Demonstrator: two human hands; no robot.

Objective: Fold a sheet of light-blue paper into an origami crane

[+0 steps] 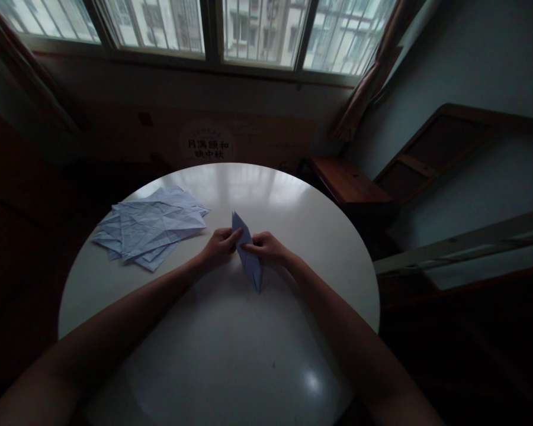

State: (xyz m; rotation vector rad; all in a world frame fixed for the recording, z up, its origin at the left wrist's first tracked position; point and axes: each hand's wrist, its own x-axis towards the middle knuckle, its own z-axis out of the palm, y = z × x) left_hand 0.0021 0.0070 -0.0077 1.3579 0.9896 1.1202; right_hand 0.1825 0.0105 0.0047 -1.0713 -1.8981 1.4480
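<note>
A folded pale blue paper (247, 253), shaped like a long narrow diamond, stands on edge over the middle of the round white table (231, 355). My left hand (220, 245) pinches its left side with the fingers closed. From the other side my right hand (266, 247) grips it, fingers pressed together on the paper. Both forearms reach in from the bottom of the view.
A loose pile of creased pale blue sheets (151, 228) lies on the table's left part. Beyond the table are a window (213, 29), a dark wooden bench or low cabinet (350, 183) at the right, and a curtain (373, 77).
</note>
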